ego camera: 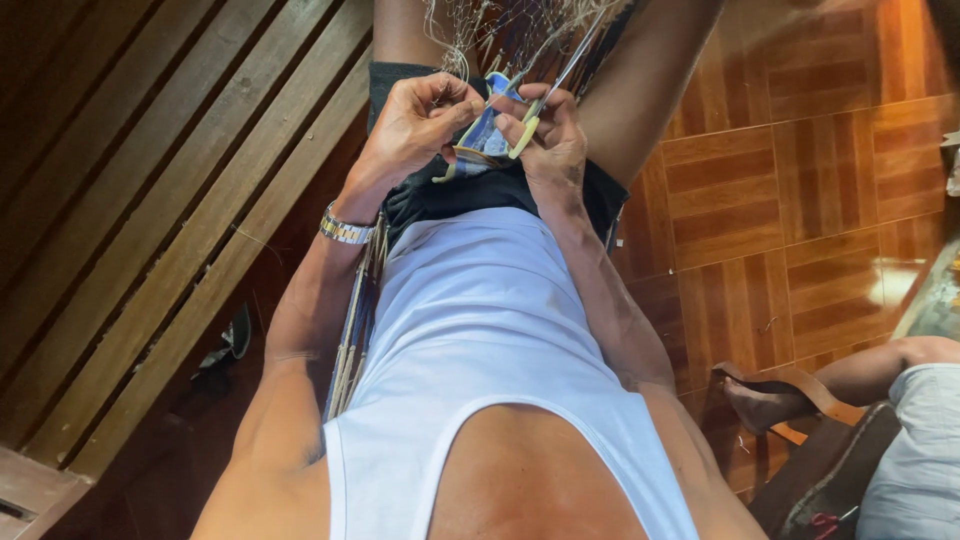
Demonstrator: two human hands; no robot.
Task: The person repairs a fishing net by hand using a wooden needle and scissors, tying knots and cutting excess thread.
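The white vest (480, 330) is filling the near view, and beyond it both hands are working close together over the lap. The left hand (415, 125) is curling shut, thumb and fingers pinching the top edge of a small blue card (483, 135) that is resting against the dark shorts (480, 190). The right hand (548, 135) is closing round a yellow needle (523, 137), its thin shaft running up into the net (500, 35) that is hanging just above the knees. A watch (345, 230) is sitting on the left wrist. The step in hand looks like knotting a mesh over the card, with the thread being drawn tight. The next move probably calls for keeping the card steady while the needle is passing through the next loop, without slackening the twine. Another person's leg (870, 370) is resting on the floor (800, 200) at the right.
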